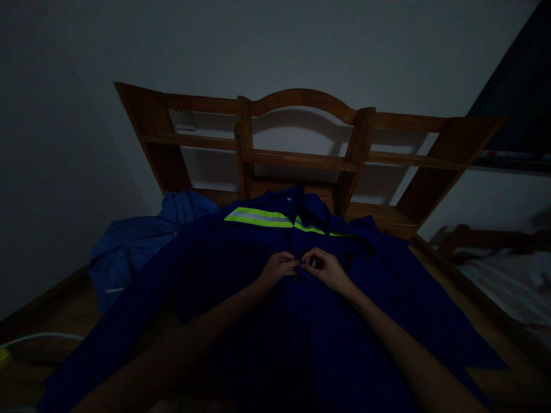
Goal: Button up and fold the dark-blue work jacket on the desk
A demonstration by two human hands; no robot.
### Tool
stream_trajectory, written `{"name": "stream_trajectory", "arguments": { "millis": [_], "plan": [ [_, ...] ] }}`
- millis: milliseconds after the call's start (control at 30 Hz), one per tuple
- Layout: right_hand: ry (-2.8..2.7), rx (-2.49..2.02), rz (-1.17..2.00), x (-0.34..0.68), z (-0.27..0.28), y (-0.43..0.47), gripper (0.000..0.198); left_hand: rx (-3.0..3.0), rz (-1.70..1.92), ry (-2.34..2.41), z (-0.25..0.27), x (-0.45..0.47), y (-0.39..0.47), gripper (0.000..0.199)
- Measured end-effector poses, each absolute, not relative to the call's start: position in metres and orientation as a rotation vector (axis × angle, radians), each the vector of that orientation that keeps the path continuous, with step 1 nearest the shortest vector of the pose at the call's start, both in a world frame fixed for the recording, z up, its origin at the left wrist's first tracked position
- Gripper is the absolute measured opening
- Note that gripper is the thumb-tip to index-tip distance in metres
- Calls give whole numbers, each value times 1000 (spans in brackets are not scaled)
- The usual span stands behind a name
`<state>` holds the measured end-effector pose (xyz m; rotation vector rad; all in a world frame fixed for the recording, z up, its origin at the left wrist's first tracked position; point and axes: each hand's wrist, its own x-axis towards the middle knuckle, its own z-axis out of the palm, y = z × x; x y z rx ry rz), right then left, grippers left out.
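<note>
One dark-blue garment [301,318] is spread beneath both hands, its collar [278,198] set toward a wooden headboard [299,160] and its sleeves [116,322] fanned out to the sides. At the middle of its front, below the bright reflective band [258,217], the cloth is pinched between thumb and fingers of the left hand [276,269]; just beside it, the cloth is likewise pinched by the right hand [330,272]. Whether a fastener is caught between the fingertips cannot be made out in such dim light. The front edges are best held level and lightly taut, with cloth gripped close to the edge rather than bunched, so that alignment can be felt by the fingertips. To the left, a lighter blue cloth [138,244] is heaped beside one sleeve; behind the headboard, a pale wall [279,46] is seen.
</note>
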<state>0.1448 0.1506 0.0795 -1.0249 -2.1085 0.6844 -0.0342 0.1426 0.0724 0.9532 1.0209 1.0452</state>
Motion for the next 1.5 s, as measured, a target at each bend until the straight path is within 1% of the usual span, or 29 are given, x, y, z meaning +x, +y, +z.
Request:
{"name": "stream_trajectory", "arguments": {
  "millis": [33, 200, 333, 433, 533, 667, 767, 933, 1100, 1200, 1333, 1500],
  "plan": [
    [-2113, -1023, 682, 145, 79, 151, 21, 929, 1054, 1037, 73, -34, 142, 15],
    [-2103, -1010, 719, 146, 76, 153, 22, 861, 1067, 1039, 78, -34, 140, 22],
    [-2084, -1008, 778, 147, 74, 155, 28, 846, 1086, 1039, 81, -33, 137, 22],
    [-2067, -1035, 807, 148, 75, 156, 28, 870, 1087, 1056, 81, -34, 137, 23],
    [-2050, -1059, 844, 149, 77, 156, 28, 952, 1075, 1049, 77, -36, 139, 28],
    [-2024, -1082, 872, 149, 76, 155, 30, 1212, 1077, 1052, 69, -41, 145, 38],
    [-2004, -1103, 860, 150, 75, 155, 31, 1360, 1105, 1055, 66, -42, 148, 38],
    [-1960, -1134, 907, 149, 76, 154, 34, 1431, 1119, 1085, 68, -40, 147, 37],
    [-1923, -1121, 988, 149, 76, 155, 35, 1376, 1069, 1127, 65, -42, 149, 30],
    [-1931, -1101, 994, 150, 74, 156, 35, 1217, 1008, 1116, 66, -41, 149, 29],
    [-1941, -1110, 996, 149, 72, 157, 34, 935, 1007, 1039, 70, -41, 145, 38],
    [-1944, -1105, 995, 149, 73, 156, 30, 923, 986, 1003, 73, -44, 140, 47]
  ]
}}
